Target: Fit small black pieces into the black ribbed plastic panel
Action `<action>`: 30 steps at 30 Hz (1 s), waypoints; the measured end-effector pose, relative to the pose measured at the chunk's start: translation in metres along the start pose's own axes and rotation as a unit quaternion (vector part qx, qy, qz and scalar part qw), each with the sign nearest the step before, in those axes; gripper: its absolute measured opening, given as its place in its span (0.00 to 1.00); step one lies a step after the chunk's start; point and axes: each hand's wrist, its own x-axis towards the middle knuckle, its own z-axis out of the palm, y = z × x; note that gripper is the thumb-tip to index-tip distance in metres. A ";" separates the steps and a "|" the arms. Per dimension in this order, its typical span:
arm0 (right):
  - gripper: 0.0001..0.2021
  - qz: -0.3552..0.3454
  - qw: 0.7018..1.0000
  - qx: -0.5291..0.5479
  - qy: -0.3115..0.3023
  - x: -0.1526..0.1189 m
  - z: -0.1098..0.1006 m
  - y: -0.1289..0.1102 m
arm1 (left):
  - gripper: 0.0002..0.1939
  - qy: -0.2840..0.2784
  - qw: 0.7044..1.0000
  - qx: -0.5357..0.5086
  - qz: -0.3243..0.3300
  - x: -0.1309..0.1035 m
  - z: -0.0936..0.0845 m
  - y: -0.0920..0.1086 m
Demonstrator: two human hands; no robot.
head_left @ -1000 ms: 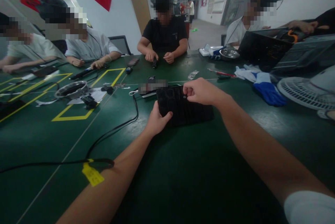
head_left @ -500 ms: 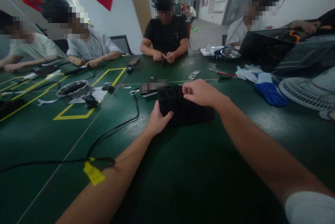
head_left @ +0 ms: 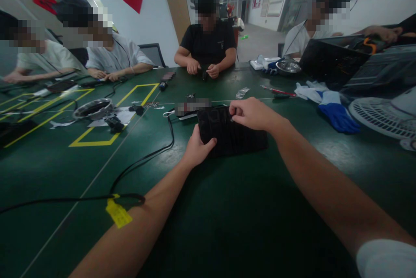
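Observation:
A flat black panel (head_left: 221,133), rectangular with ridges and recesses moulded into its left part, lies on the green table in front of me. My left hand (head_left: 200,146) is closed around its left edge, thumb on the upper face. Over the panel's upper middle, my right hand (head_left: 248,112) is pinched, with a tiny shiny thing at the fingertips, too small to name. That hand and wrist hide the panel's upper right part. Just behind the panel sits a dark device (head_left: 191,109) with a blurred-out top and a black cable (head_left: 171,130).
A yellow tag (head_left: 118,214) hangs on the cable by my left forearm. To the left are a metal ring (head_left: 94,109) and yellow tape outlines. On the right lie a red-handled tool (head_left: 282,92), blue-white gloves (head_left: 336,109) and a white fan grille (head_left: 377,115). Co-workers sit around the table.
The whole view has shifted slightly. My right hand's fingertips now show a small shiny spot. The left hand keeps its hold on the panel.

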 end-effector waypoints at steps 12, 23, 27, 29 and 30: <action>0.06 0.008 1.000 0.003 -0.010 0.000 0.000 0.001 | 0.30 -0.005 1.000 0.010 0.001 0.000 -0.001 0.001; 0.06 0.005 1.000 0.001 -0.012 -0.001 0.001 -0.001 | 0.31 -0.002 1.000 0.001 0.004 0.000 -0.001 -0.002; 0.05 0.009 1.000 -0.005 -0.009 -0.001 0.002 -0.002 | 0.31 -0.003 1.000 0.005 0.002 -0.001 -0.001 0.002; 0.05 0.008 1.000 -0.012 -0.005 -0.001 0.002 -0.003 | 0.31 -0.002 1.000 0.009 0.003 -0.001 -0.001 0.004; 0.04 0.008 1.000 -0.017 -0.004 -0.001 0.002 -0.003 | 0.31 -0.002 1.000 0.013 0.003 -0.001 -0.001 0.004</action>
